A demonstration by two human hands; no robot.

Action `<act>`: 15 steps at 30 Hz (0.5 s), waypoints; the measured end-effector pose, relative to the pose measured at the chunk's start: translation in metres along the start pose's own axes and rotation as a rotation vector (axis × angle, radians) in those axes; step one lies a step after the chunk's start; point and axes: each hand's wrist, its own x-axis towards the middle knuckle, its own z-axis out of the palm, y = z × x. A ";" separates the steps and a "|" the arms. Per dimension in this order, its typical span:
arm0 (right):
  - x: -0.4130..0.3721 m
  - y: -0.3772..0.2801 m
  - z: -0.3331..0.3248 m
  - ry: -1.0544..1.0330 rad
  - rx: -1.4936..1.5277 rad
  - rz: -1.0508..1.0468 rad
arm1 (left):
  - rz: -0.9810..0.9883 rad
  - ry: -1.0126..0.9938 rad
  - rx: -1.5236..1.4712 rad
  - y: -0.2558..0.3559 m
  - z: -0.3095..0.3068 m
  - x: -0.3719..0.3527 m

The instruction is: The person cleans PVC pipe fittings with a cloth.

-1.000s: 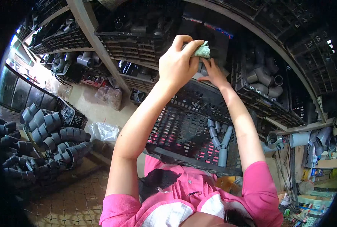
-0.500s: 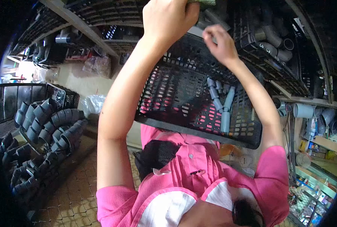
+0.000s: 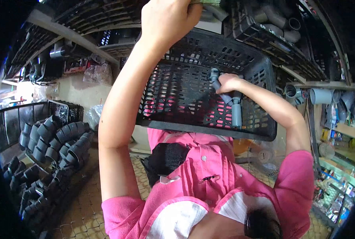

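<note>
My left hand (image 3: 167,20) is raised at the top edge, its fingers curled and mostly hidden. Something green (image 3: 207,2) shows beside them, too cropped to name. Below it, a black perforated crate (image 3: 201,129) rests against my body, tilted towards me. Inside the crate, my right hand (image 3: 229,83) is closed round a grey pipe fitting (image 3: 216,83) among a few others. A wider light-grey fitting (image 3: 236,115) lies just below that hand, near the crate's front wall.
Stacked grey pipe fittings (image 3: 50,139) stand at the left. Black crates of larger elbows (image 3: 275,18) sit on a shelf at the upper right. A wide grey pipe (image 3: 320,96) lies at the right, and plastic bags (image 3: 95,115) hang by the wall.
My right hand has come down from above the crate's far rim onto the fittings and closed. My left hand has shifted slightly left, and the crate shows more of its far wall.
</note>
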 end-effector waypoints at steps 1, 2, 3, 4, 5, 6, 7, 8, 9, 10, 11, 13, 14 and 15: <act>0.000 0.001 -0.003 -0.101 0.053 -0.024 | 0.009 -0.006 -0.002 0.001 0.000 0.000; -0.001 0.002 -0.005 -0.105 0.182 -0.090 | 0.011 -0.011 -0.003 0.002 -0.001 0.001; -0.001 0.003 -0.007 -0.111 0.310 -0.158 | 0.009 -0.017 -0.004 0.003 -0.003 0.001; -0.001 0.003 -0.008 -0.118 0.438 -0.227 | 0.006 -0.024 -0.005 0.004 -0.004 0.001; -0.003 0.001 -0.007 -0.207 0.798 -0.235 | 0.012 -0.004 -0.017 0.007 -0.004 0.002; -0.011 -0.005 -0.014 -0.102 0.859 -0.216 | 0.003 -0.016 -0.018 0.009 -0.004 0.002; -0.015 -0.005 -0.022 -0.095 0.961 -0.262 | 0.006 -0.025 -0.015 0.009 -0.004 0.002; -0.018 -0.004 -0.028 -0.085 1.062 -0.309 | 0.010 -0.034 -0.011 0.009 -0.003 0.001; -0.023 -0.006 -0.031 -0.054 1.163 -0.343 | 0.008 -0.045 -0.019 0.009 -0.002 0.001; -0.027 -0.008 -0.035 -0.022 1.261 -0.379 | 0.005 -0.056 -0.025 0.009 -0.002 0.001; -0.031 -0.011 -0.041 -0.051 1.252 -0.372 | 0.001 -0.066 -0.030 0.008 -0.001 0.001; -0.047 -0.023 -0.051 -0.034 1.238 -0.436 | 0.005 -0.060 -0.028 0.004 0.003 -0.001; -0.052 -0.026 -0.051 -0.026 1.231 -0.467 | 0.006 -0.058 -0.028 0.003 0.005 -0.001; -0.050 -0.026 -0.053 -0.085 1.185 -0.509 | 0.000 -0.090 -0.017 0.010 0.000 0.001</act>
